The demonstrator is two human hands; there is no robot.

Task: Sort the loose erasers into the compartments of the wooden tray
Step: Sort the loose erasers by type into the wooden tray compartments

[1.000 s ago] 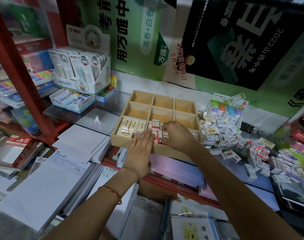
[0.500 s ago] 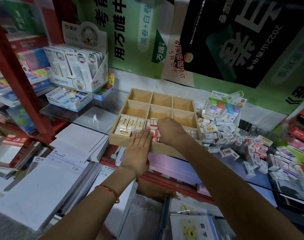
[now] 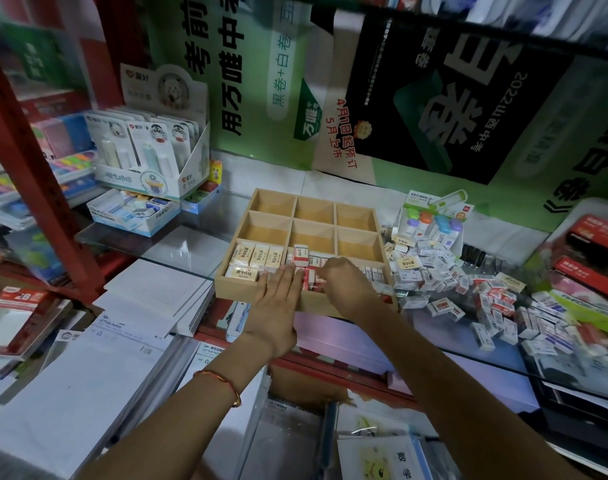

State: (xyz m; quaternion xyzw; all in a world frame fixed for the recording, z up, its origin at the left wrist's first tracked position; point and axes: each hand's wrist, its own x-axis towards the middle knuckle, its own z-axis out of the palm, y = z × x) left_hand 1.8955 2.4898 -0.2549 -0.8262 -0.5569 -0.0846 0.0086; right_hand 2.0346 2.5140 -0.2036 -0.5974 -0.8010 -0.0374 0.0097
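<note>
- Head view: the pale wooden nine-compartment tray (image 3: 233,288) holds erasers only in its near row, with cream-sleeved erasers (image 3: 257,258) left and red-and-white erasers (image 3: 304,256) middle; six farther compartments are bare.
- Left hand (image 3: 276,303) lies flat, fingers straight, across the tray's near wall.
- Right hand (image 3: 347,285) curls into the near-middle compartment; a pinch cannot be told.
- Loose erasers (image 3: 468,289) lie heaped right of the tray: most sorting likely remains.

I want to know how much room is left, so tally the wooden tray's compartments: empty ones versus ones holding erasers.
Empty compartments: 6
Compartments holding erasers: 3
Total in the wooden tray: 9
</note>
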